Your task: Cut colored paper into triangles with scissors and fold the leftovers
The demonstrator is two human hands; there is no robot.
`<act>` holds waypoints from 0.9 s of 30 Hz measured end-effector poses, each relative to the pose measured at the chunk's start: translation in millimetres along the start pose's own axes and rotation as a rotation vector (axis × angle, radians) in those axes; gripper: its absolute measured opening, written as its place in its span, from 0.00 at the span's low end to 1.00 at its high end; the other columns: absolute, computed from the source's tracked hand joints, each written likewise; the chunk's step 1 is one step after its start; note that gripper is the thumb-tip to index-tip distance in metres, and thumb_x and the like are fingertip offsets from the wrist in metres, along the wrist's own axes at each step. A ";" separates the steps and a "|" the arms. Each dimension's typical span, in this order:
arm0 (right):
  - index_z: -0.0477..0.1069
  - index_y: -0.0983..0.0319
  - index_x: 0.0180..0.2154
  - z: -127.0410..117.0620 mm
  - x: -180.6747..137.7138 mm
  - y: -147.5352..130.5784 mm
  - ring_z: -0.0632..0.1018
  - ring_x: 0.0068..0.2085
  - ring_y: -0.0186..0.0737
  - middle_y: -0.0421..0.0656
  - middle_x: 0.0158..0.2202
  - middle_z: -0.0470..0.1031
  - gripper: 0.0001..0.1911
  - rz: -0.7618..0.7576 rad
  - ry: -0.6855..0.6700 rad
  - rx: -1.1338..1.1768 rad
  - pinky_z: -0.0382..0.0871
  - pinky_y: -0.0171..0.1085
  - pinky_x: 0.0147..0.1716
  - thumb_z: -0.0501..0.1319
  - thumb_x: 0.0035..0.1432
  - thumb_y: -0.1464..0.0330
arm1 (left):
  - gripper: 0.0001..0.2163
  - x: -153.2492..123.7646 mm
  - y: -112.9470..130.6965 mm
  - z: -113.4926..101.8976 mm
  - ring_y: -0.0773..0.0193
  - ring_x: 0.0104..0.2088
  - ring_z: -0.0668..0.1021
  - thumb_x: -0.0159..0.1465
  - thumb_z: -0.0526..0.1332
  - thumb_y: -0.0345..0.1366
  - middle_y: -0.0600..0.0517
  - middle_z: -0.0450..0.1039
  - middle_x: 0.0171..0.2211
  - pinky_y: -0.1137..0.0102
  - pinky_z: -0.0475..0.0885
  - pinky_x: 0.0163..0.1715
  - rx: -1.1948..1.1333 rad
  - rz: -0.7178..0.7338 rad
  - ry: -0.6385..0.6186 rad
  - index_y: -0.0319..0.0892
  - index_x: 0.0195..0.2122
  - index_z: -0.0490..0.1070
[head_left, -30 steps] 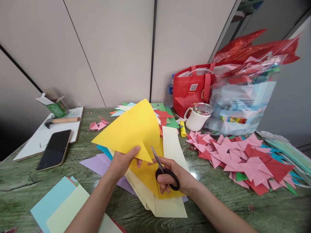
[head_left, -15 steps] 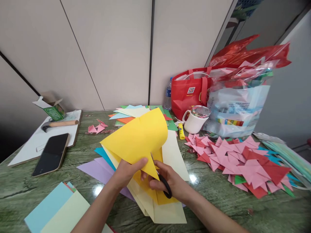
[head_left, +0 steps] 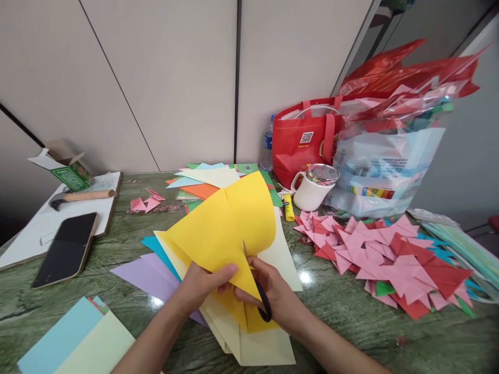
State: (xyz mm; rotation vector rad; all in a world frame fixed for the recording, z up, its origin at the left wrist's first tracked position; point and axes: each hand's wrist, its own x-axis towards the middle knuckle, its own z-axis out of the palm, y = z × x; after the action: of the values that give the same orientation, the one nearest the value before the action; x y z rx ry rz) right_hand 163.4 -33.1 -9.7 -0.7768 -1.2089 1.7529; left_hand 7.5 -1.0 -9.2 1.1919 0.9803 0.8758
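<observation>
Between thumb and fingers, my left hand [head_left: 205, 285] grips the lower edge of a yellow sheet of paper [head_left: 218, 223], which curls up and over to the right. My right hand [head_left: 275, 291] is closed round black-handled scissors [head_left: 265, 302]. Their pointed metal blade shows against the yellow sheet, at a slit running in from its edge. The other blade is hidden by the paper. Below lie cream sheets [head_left: 265, 348], a purple sheet [head_left: 148, 275] and a blue sheet [head_left: 158, 246].
Folded pink and red paper pieces [head_left: 374, 254] are heaped at the right. Behind them stand a white mug [head_left: 310, 193], a glue stick [head_left: 288, 208], a red bag [head_left: 290, 143] and a plastic bag [head_left: 385, 176]. A phone [head_left: 66, 249] and a hammer [head_left: 88, 196] lie left.
The scissors' blade sits farther into the yellow sheet, and the slit looks longer. The sheet's curled part has swung slightly right. The whole view has shifted a little.
</observation>
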 end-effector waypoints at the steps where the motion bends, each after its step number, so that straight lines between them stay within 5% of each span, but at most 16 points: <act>1: 0.63 0.60 0.34 0.2 -0.6 -0.8 0.77 0.38 0.42 0.42 0.32 0.76 0.20 0.008 0.002 0.000 0.67 0.37 0.37 0.69 0.45 0.58 | 0.16 0.5 -0.1 0.8 0.71 0.14 0.64 0.49 0.67 0.47 0.57 0.64 0.14 0.75 0.59 0.13 -0.054 0.020 0.011 0.39 0.21 0.68; 6: 0.62 0.60 0.32 1.1 -0.5 -3.1 0.77 0.33 0.40 0.41 0.30 0.76 0.21 -0.007 0.008 -0.026 0.67 0.40 0.41 0.70 0.43 0.59 | 0.14 2.4 1.6 4.9 0.70 0.12 0.66 0.55 0.63 0.47 0.56 0.68 0.17 0.75 0.60 0.10 -0.229 0.066 0.137 0.40 0.27 0.68; 14: 0.67 0.60 0.35 0.4 -0.3 -1.4 0.76 0.38 0.43 0.42 0.32 0.77 0.19 -0.007 0.010 -0.069 0.68 0.39 0.39 0.69 0.44 0.58 | 0.13 -4.5 8.4 2.5 0.70 0.12 0.66 0.56 0.61 0.43 0.57 0.64 0.11 0.74 0.63 0.14 0.212 0.113 0.162 0.42 0.19 0.66; 27: 0.68 0.61 0.35 0.0 -1.5 4.4 0.77 0.38 0.42 0.43 0.34 0.78 0.17 -0.008 0.021 -0.017 0.68 0.39 0.40 0.70 0.43 0.63 | 0.12 -4.8 11.9 5.6 0.69 0.13 0.66 0.51 0.62 0.43 0.57 0.63 0.12 0.73 0.64 0.14 0.244 0.054 0.232 0.42 0.18 0.64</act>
State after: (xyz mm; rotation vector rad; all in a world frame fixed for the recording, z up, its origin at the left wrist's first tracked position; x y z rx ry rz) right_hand 162.7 -35.2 -13.7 -0.7979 -1.2126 1.7256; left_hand 10.6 -5.3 3.6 1.3478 1.2760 0.9729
